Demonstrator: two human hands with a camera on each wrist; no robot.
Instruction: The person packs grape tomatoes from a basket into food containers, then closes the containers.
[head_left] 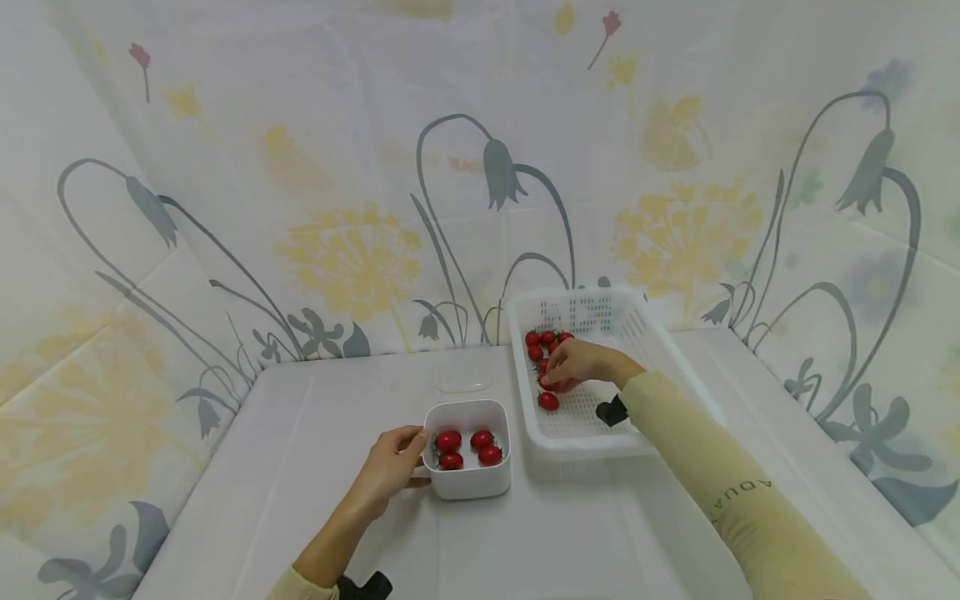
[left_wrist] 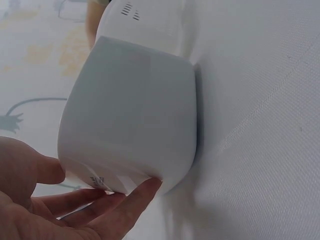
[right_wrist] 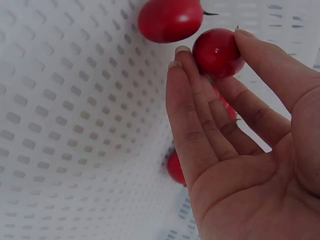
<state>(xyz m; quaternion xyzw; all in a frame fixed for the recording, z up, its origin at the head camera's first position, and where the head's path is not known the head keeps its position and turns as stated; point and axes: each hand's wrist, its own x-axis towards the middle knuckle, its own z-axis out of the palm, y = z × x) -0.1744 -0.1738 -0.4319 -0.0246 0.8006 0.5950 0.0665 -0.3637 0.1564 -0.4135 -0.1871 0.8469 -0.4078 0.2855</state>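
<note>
My left hand (head_left: 386,468) holds the left side of a small white box (head_left: 471,482), thumb near the rim and fingers lower on the wall. Several red cherry tomatoes (head_left: 448,441) lie inside that box. In the left wrist view, the fingertips touch the box's smooth outer wall (left_wrist: 130,100). Over the white perforated basket (head_left: 536,429), my right hand (head_left: 581,364) pinches one cherry tomato (right_wrist: 218,52) between thumb and fingers. Other cherry tomatoes (right_wrist: 170,20) sit near it, mostly along the basket's left side; the hand partly hides some.
A clear, flat lid-like piece (head_left: 465,382) lies behind the small box. The white-covered table (head_left: 300,442) meets a flower-printed curtain (head_left: 337,167) at the back and sides. The basket's raised walls surround the right hand.
</note>
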